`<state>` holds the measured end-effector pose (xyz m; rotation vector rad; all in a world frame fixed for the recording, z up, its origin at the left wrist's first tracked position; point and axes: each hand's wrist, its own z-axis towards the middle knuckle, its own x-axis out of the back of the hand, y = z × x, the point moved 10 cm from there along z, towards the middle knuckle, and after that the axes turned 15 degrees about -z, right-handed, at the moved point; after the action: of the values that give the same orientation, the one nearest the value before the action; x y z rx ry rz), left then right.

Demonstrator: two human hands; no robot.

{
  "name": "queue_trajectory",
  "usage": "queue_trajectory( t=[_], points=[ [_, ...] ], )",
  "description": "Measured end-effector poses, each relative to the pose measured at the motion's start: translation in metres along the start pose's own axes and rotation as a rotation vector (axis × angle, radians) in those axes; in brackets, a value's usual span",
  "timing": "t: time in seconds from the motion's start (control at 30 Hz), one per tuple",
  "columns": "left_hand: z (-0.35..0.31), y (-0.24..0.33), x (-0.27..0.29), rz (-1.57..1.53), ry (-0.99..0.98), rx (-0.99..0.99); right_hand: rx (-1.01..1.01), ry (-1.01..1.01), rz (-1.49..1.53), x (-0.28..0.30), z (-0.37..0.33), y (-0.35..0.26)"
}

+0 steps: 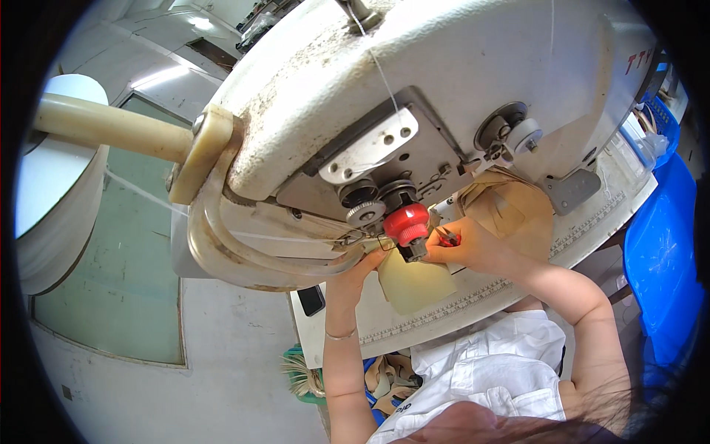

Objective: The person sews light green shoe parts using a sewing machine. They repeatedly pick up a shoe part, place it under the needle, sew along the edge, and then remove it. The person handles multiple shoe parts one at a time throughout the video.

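Observation:
A large white sewing machine (473,66) with a red tension knob (406,223) fills the upper middle and hides part of my hands. Under its head lies a pale yellow flat piece (418,285), perhaps leather or fabric. My left hand (356,275) is at that piece's left edge, fingers closed on it, the tips partly covered by the machine. My right hand (473,246) is closed on small red-handled snips (448,238), right of the needle area, its fingertips close to the yellow piece. Tan flat pieces (510,211) lie behind my right hand.
The white machine table (473,297) has a ruler strip along its near edge. A black phone (311,300) lies at its left corner. Below are a green basket (299,370) and tan scraps (392,377). Blue plastic (662,244) stands at right. White thread runs in from the left.

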<state>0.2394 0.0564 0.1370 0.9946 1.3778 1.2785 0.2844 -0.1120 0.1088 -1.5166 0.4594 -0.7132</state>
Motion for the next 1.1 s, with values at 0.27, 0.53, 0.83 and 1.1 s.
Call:
queue_trajectory(
  t=[0.27, 0.53, 0.83, 1.1],
  points=[
    [0.013, -0.018, 0.022, -0.155, 0.022, 0.042, 0.027, 0.086, 0.050, -0.010, -0.003, -0.007],
    [-0.026, -0.040, -0.002, -0.956, 0.066, 0.284, -0.016, 0.090, 0.096, -0.014, -0.001, 0.002],
    [-0.051, -0.010, -0.018, -0.132, 0.236, -0.044, 0.053, 0.194, -0.257, -0.001, -0.001, -0.018],
    [-0.046, -0.004, -0.017, -0.068, 0.357, -0.257, 0.089, 0.255, -0.314, 0.004, -0.002, -0.023]
  ],
)
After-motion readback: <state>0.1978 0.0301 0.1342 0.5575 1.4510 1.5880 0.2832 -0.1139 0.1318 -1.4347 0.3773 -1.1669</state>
